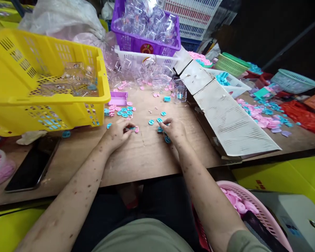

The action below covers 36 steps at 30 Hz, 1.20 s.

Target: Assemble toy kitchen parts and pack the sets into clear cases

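Both hands rest on a brown wooden table (147,154) among small round plastic pieces. My left hand (118,133) is curled, its fingertips pinched on a small blue and pink piece (135,129). My right hand (174,129) is also curled over several blue round pieces (167,139), fingers pressed on them. More loose blue pieces (151,122) lie between the hands, and a cluster of pink and blue pieces (123,111) lies just beyond the left hand.
A tilted yellow basket (47,105) stands at the left. A purple basket (144,43) of clear plastic parts sits on a white one at the back. White cardboard (225,119) slants on the right. A black phone (33,164) lies front left; a pink basket (254,206) stands below right.
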Motion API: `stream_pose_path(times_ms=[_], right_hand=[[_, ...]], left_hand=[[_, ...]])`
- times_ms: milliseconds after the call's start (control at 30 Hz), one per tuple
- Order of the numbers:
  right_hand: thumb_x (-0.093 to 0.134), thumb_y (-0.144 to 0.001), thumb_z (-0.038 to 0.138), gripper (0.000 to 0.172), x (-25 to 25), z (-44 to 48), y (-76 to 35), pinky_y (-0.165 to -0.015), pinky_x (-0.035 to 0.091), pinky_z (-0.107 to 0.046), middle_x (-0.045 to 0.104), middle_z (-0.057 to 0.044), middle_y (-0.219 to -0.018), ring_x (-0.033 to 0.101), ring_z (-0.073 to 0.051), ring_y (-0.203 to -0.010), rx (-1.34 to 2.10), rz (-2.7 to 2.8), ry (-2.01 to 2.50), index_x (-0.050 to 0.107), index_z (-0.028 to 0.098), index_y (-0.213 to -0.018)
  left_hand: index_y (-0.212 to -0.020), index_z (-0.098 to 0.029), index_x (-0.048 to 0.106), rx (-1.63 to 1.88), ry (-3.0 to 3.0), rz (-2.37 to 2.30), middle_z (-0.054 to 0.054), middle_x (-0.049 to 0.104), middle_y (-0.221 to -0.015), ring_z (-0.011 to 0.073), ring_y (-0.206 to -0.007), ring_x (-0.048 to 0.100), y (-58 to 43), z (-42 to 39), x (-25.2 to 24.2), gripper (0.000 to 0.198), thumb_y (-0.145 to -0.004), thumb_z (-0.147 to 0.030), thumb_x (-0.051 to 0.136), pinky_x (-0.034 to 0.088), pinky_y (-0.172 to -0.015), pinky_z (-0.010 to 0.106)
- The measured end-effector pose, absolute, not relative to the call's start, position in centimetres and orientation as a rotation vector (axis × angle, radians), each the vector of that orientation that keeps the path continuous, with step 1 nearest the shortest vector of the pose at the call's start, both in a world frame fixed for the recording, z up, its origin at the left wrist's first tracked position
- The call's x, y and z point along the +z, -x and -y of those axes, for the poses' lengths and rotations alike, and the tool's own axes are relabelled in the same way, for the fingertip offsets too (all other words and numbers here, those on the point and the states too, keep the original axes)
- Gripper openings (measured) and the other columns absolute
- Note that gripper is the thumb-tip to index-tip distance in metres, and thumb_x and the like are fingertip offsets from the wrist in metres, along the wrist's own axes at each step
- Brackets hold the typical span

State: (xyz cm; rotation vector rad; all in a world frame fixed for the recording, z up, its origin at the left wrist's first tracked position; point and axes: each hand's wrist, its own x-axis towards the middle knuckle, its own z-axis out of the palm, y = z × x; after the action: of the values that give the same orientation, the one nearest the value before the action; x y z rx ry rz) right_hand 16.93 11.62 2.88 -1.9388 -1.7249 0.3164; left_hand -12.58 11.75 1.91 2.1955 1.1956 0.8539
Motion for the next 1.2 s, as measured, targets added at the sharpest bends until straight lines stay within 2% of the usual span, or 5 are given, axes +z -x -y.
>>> stream_pose_path(times_ms=[333,567,767,1000,1200], right_hand=[[0.086,-0.09,0.022,0.002,3.2,-13.5,-17.5,-0.07,0.057,-0.03,0.083,-0.001,-0.081,0.075,-0.021,-0.072,0.532,1.887,1.883,0.088,0.024,-0.088],[0.079,-0.099,0.024,0.028,3.6,-13.5,-16.8,-0.09,0.063,-0.037,0.083,-0.009,-0.116,0.077,-0.024,-0.093,0.463,2.025,1.793,0.085,0.023,-0.126],[0.088,-0.086,0.009,0.018,5.2,-15.7,-14.0,-0.115,0.055,-0.044,0.083,-0.012,-0.118,0.076,-0.031,-0.119,0.419,2.203,1.645,0.089,0.022,-0.098],[0.07,-0.108,0.023,0.026,6.1,-9.8,-12.8,-0.092,0.065,-0.034,0.086,-0.005,-0.116,0.081,-0.023,-0.099,0.472,2.241,1.326,0.083,0.027,-0.13],[0.071,-0.11,0.036,0.014,4.4,-7.0,-12.5,-0.082,0.069,-0.033,0.084,-0.003,-0.101,0.081,-0.021,-0.089,0.531,2.076,1.082,0.079,0.027,-0.117]], left_hand=[[-0.109,-0.021,0.081,1.114,-2.16,-1.235,0.009,0.081,-0.114,0.0246,-0.104,0.074,13.0,-11.9,2.5,0.018,-0.098,-0.027,0.068,0.064,-0.103,0.042],[-0.108,-0.02,0.084,1.167,-2.106,-1.192,0.01,0.083,-0.114,0.0262,-0.106,0.077,12.8,-11.6,2.6,0.021,-0.096,-0.031,0.069,0.065,-0.1,0.042],[-0.112,-0.02,0.084,1.268,-1.791,-1.148,0.009,0.087,-0.115,0.0253,-0.104,0.081,12.5,-11.3,2.6,0.031,-0.094,-0.044,0.077,0.067,-0.102,0.04],[-0.107,-0.017,0.089,1.366,-1.527,-0.981,0.01,0.088,-0.108,0.0259,-0.102,0.082,11.7,-11.1,2.9,0.038,-0.086,-0.048,0.088,0.067,-0.099,0.038],[-0.12,-0.018,0.09,1.095,-1.587,-0.93,0.011,0.089,-0.108,0.0269,-0.101,0.082,11.3,-10.6,2.5,0.039,-0.09,-0.042,0.083,0.065,-0.097,0.039]])
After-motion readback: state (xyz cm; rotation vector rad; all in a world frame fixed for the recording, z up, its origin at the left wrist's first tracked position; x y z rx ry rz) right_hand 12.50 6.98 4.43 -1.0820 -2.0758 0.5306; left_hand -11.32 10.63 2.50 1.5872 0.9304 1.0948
